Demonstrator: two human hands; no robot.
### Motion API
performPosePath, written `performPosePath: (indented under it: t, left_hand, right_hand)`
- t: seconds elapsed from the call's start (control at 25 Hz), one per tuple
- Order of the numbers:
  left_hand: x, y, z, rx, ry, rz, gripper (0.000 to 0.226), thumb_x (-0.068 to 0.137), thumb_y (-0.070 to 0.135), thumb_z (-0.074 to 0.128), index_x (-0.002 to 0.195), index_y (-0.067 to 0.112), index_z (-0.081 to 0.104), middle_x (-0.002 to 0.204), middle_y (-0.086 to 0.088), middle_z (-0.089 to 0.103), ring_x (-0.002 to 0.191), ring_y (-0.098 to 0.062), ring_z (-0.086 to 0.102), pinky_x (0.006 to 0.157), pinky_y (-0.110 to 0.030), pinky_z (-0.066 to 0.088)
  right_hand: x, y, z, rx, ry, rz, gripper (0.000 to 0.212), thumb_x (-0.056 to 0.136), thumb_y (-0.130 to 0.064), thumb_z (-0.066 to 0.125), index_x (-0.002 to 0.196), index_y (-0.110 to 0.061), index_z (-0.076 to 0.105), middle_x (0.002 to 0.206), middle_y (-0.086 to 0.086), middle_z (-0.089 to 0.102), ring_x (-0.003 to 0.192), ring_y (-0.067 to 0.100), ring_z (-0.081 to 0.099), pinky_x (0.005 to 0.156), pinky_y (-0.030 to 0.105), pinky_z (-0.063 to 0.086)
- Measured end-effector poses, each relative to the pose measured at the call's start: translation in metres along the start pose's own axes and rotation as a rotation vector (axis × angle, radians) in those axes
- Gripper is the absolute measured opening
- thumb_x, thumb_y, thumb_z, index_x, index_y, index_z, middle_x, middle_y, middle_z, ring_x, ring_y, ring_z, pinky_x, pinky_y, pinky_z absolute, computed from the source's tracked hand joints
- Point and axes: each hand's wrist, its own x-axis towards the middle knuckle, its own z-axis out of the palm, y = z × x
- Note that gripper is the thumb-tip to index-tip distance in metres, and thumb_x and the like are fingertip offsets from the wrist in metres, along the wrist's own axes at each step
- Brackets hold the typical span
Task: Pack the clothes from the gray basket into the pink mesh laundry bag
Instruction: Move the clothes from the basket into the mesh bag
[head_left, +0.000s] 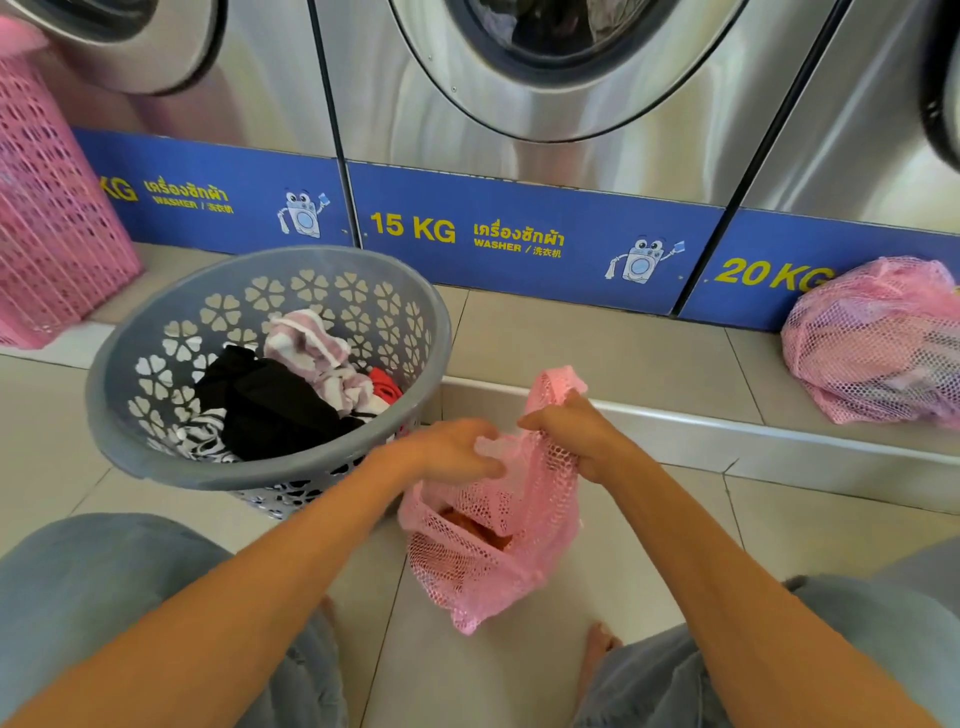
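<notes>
I'm gripping the pink mesh laundry bag (493, 551) with both hands — my left hand (457, 452) and right hand (576, 436) bunching its mouth — just beside the gray basket (130, 447) holding a black garment (275, 405) and striped towel (311, 348).

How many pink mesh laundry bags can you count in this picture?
2. One pink mesh bag hangs between both hands over the floor; a second, full bag sits on the ledge at right below the washers. Others may lie out of view.

Tiled floor (597, 338) under gray basket (270, 470)
</notes>
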Motion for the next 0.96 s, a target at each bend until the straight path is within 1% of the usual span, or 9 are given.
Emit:
performPosePath:
  t: [0.08, 0.24, 0.32, 0.4, 0.56, 0.64, 0.72, 0.8, 0.96]
  left_hand:
    - [-0.014, 0.011, -0.03, 0.001, 0.049, 0.085, 0.057, 0.09, 0.04, 0.064, 0.142, 0.022, 0.049, 0.14, 0.002, 0.056, 0.125, -0.016, 0.056, 0.103, -0.032, 0.046]
    - [-0.024, -0.003, -0.066, -0.421, 0.308, 0.136, 0.021, 0.089, 0.016, 0.065, 0.11, 0.02, 0.066, 0.093, -0.009, 0.077, 0.082, -0.018, 0.074, 0.069, -0.03, 0.058]
    - [-0.015, -0.019, -0.076, -0.611, 0.503, 0.053, 0.017, 0.09, 0.008, 0.06, 0.102, 0.017, 0.068, 0.088, -0.009, 0.075, 0.074, -0.018, 0.07, 0.066, -0.029, 0.057]
    - [-0.002, -0.048, -0.08, -0.484, 0.624, -0.045, 0.019, 0.088, 0.009, 0.057, 0.1, 0.018, 0.07, 0.093, -0.001, 0.071, 0.087, -0.018, 0.067, 0.079, -0.031, 0.055]
    - [0.017, -0.119, -0.075, 0.133, 0.336, -0.266, 0.053, 0.076, 0.016, 0.071, 0.128, 0.018, 0.059, 0.127, -0.006, 0.058, 0.12, -0.029, 0.054, 0.092, -0.036, 0.047]
    - [0.018, -0.146, -0.074, 0.346, 0.144, -0.53, 0.095, 0.069, 0.03, 0.08, 0.15, 0.028, 0.03, 0.152, -0.015, 0.031, 0.14, -0.037, 0.03, 0.107, -0.049, 0.035]
    - [0.018, -0.163, -0.075, 0.445, 0.021, -0.714, 0.122, 0.065, 0.041, 0.084, 0.156, 0.035, 0.003, 0.16, -0.021, 0.006, 0.148, -0.042, 0.004, 0.114, -0.062, 0.018]
    - [0.017, -0.171, -0.074, 0.504, -0.003, -0.793, 0.126, 0.063, 0.046, 0.085, 0.156, 0.035, 0.0, 0.158, -0.02, 0.014, 0.147, -0.04, 0.01, 0.112, -0.059, 0.024]
    - [0.017, -0.168, -0.078, 0.519, 0.078, -0.814, 0.089, 0.066, 0.04, 0.086, 0.14, 0.019, 0.04, 0.126, -0.005, 0.057, 0.122, -0.03, 0.053, 0.092, -0.039, 0.04]
  right_hand:
    - [0.005, 0.001, 0.01, 0.057, -0.01, 0.005, 0.082, 0.089, -0.008, 0.069, 0.157, -0.008, 0.023, 0.149, 0.019, 0.047, 0.128, 0.039, 0.055, 0.093, 0.047, 0.054]
    - [0.013, 0.012, 0.038, 0.202, -0.068, 0.016, 0.075, 0.084, -0.008, 0.068, 0.151, -0.009, 0.033, 0.125, 0.019, 0.057, 0.108, 0.036, 0.062, 0.067, 0.037, 0.053]
    - [0.013, 0.017, 0.05, 0.215, -0.064, 0.026, 0.074, 0.086, -0.012, 0.069, 0.151, -0.011, 0.034, 0.128, 0.017, 0.057, 0.112, 0.036, 0.061, 0.07, 0.04, 0.055]
    - [0.016, 0.024, 0.058, 0.251, -0.094, 0.042, 0.076, 0.085, -0.016, 0.07, 0.152, -0.012, 0.034, 0.139, 0.021, 0.057, 0.119, 0.04, 0.061, 0.083, 0.047, 0.059]
    - [0.024, 0.028, 0.061, 0.288, -0.132, 0.083, 0.074, 0.079, -0.019, 0.073, 0.146, -0.008, 0.043, 0.134, 0.026, 0.064, 0.112, 0.04, 0.067, 0.076, 0.045, 0.061]
    - [0.028, 0.03, 0.062, 0.295, -0.14, 0.082, 0.048, 0.091, -0.015, 0.068, 0.136, -0.008, 0.052, 0.118, 0.025, 0.072, 0.102, 0.039, 0.072, 0.073, 0.043, 0.06]
    - [0.031, 0.032, 0.063, 0.285, -0.118, 0.093, 0.048, 0.093, -0.019, 0.067, 0.137, -0.01, 0.051, 0.117, 0.023, 0.072, 0.102, 0.04, 0.072, 0.077, 0.045, 0.06]
    - [0.034, 0.032, 0.062, 0.298, -0.122, 0.084, 0.049, 0.094, -0.021, 0.066, 0.139, -0.01, 0.051, 0.119, 0.023, 0.071, 0.104, 0.04, 0.071, 0.084, 0.049, 0.06]
    - [0.032, 0.029, 0.059, 0.316, -0.106, 0.088, 0.047, 0.096, -0.021, 0.065, 0.139, -0.008, 0.052, 0.115, 0.022, 0.071, 0.1, 0.038, 0.07, 0.08, 0.048, 0.06]
